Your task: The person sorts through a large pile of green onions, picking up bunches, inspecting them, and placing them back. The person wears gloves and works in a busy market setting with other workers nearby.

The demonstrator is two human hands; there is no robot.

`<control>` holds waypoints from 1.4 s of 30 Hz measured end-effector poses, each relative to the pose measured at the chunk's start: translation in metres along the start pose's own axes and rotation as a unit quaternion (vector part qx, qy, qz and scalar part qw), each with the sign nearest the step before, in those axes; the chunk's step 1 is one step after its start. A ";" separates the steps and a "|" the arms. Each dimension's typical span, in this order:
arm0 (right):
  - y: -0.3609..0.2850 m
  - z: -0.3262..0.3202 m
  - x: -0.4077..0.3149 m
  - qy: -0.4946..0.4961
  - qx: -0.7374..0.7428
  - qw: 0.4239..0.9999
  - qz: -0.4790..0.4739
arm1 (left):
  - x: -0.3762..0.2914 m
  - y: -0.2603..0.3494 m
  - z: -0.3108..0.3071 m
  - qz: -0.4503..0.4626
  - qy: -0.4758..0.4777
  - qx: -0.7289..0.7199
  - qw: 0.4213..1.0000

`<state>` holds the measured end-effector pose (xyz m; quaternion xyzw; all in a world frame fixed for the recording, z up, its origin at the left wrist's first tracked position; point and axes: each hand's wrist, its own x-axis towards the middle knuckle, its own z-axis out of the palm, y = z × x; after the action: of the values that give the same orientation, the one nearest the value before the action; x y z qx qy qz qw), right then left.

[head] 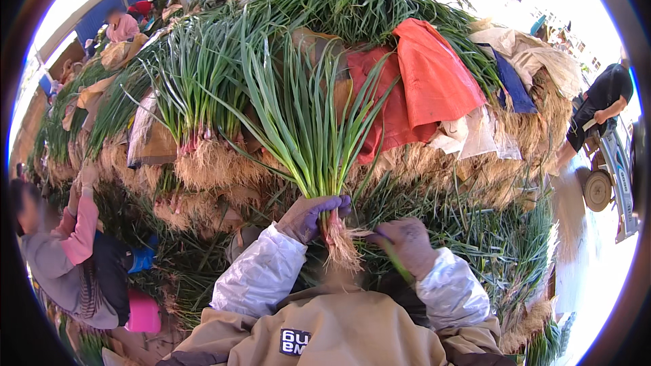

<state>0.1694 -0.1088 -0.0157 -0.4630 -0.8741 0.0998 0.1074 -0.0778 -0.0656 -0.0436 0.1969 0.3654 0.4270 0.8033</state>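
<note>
My left hand (315, 213), in a purple-and-brown glove, is closed around the lower stems of a bunch of green onions (310, 142). Their long leaves fan out away from me, while the reddish bulb ends and pale roots (342, 249) hang out below the fist, towards my chest. Just right of the roots, my gloved right hand (404, 244) is closed on a thin, pale strand that reaches to the root end. A blurred green leaf (395, 259) trails down from that hand. Its fingertips are partly hidden.
Ahead lies a long heap of green onions (203, 71), roots facing me, partly under a red-orange sheet (437, 76). Loose leaves (488, 234) cover the ground. A person (71, 254) works at left by a pink stool (143, 311); another (602, 101) is beside a wheeled vehicle (613, 183) at right.
</note>
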 end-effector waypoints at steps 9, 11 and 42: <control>-0.012 -0.025 0.066 0.262 0.224 0.938 0.027 | 0.003 -0.024 0.027 -0.001 0.011 0.054 0.999; -0.031 -0.020 0.095 0.183 0.249 0.947 0.089 | 0.001 -0.027 0.034 0.045 0.027 0.023 0.998; 0.059 -0.082 -0.078 0.287 0.159 0.882 0.337 | 0.021 -0.007 0.070 0.030 -0.129 -0.153 0.979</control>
<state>0.2814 -0.1345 0.0387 -0.7149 -0.5682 0.1306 0.3860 -0.0135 -0.0528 -0.0107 0.1360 0.1830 0.4731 0.8510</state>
